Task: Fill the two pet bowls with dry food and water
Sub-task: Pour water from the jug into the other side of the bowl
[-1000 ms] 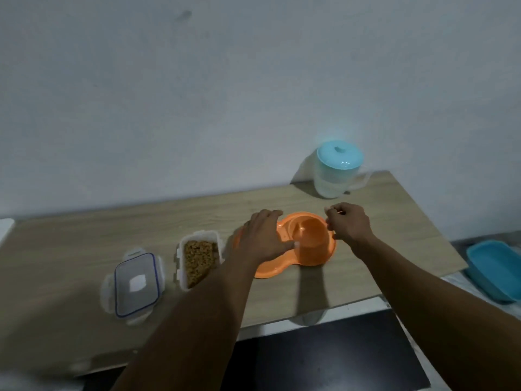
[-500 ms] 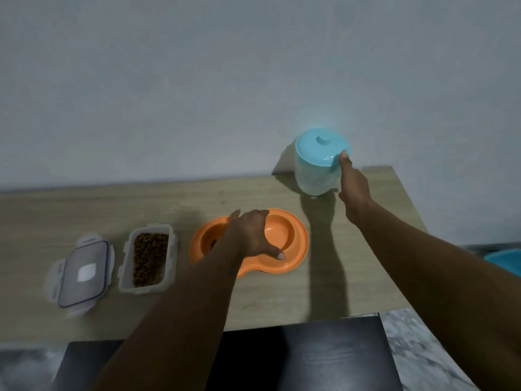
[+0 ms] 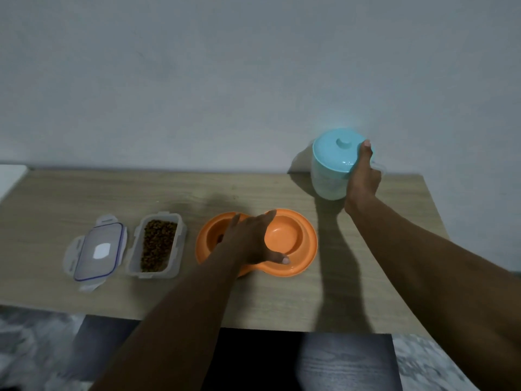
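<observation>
An orange double pet bowl (image 3: 306, 244) lies on the wooden table (image 3: 253, 294). My left hand (image 3: 251, 241) rests across its middle, thumb on the front rim, fingers spread over the divider. The right well is bare; a few dark kibbles show in the left well beside my hand. At the back right stands a clear jug with a blue lid (image 3: 332, 167). My right hand (image 3: 363, 176) grips its handle side, thumb up against the lid. An open tub of brown dry food (image 3: 158, 245) sits left of the bowl.
The tub's clear lid (image 3: 97, 251) lies flat at the far left of the table. A pale wall rises right behind the table. The table's right edge is close to the jug, and dark floor shows below the front edge.
My right hand has closed round the jug's handle side, from only touching the lid edge. My left hand stays on the bowl. The view has shifted a little.
</observation>
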Demonstrator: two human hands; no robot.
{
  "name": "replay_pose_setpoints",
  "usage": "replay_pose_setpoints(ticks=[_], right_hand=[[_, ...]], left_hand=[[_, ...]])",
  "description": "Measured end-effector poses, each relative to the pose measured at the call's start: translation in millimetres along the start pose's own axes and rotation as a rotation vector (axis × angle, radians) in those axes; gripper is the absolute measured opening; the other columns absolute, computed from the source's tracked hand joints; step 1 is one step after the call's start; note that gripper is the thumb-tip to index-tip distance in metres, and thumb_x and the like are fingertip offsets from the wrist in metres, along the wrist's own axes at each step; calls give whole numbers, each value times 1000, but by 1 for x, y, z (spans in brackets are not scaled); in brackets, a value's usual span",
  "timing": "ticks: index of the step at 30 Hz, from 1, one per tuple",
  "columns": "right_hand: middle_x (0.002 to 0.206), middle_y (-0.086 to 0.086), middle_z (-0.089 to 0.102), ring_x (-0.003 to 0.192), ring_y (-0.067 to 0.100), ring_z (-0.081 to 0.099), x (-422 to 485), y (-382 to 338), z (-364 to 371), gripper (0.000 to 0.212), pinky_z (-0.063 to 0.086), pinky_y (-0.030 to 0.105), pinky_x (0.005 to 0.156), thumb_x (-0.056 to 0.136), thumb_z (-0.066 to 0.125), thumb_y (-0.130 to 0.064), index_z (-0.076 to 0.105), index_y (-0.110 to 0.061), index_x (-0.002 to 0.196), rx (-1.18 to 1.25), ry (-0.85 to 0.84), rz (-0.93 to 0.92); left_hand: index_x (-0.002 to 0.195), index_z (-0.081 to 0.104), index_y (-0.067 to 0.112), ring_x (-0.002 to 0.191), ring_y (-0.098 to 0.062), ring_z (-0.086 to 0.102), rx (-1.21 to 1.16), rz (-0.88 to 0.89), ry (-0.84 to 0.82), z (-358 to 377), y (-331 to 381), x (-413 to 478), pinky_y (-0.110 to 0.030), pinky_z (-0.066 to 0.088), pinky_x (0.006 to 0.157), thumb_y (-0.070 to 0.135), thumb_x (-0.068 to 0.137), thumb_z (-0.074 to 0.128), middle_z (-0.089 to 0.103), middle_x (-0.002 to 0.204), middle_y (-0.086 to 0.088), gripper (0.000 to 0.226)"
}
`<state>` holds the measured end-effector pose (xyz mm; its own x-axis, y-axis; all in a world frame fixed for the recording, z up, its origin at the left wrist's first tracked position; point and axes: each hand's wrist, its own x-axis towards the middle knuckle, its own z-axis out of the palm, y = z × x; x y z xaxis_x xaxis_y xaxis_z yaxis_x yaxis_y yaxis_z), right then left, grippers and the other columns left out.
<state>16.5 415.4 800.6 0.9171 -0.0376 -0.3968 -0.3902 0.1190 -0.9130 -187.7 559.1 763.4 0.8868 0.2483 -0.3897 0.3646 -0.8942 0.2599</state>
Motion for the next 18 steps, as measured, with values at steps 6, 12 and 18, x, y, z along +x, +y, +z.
replay_pose_setpoints(ticks=[6, 12, 18], right_hand=[[100, 2, 77, 94, 22, 73, 7, -6, -1, 39, 59, 44, 88, 74, 66, -60, 70, -23, 88, 94, -18, -12], [104, -1, 76, 101, 21, 71, -11, -17, -25, 32, 56, 37, 86, 79, 69, -49, 71, -26, 103, 19, -132, -47], [105, 2, 75, 104, 28, 71, -36, -18, -44, 25, 59, 39, 82, 84, 69, -38, 68, -22, 102, -82, -218, -170]], left_hand=[[154, 24, 32, 146, -24, 30, 43, 43, 58, 4, -21, -7, -53, 12, 121, 82, 55, 72, 42, 155, 1, 121], [150, 37, 25, 149, -26, 27, 43, 41, 60, 2, -34, -12, -51, 12, 122, 65, 64, 79, 45, 152, -4, 104], [132, 61, 27, 120, -31, 57, -23, 172, 120, 2, -51, -5, -52, 36, 108, 72, 53, 77, 70, 122, -3, 93]])
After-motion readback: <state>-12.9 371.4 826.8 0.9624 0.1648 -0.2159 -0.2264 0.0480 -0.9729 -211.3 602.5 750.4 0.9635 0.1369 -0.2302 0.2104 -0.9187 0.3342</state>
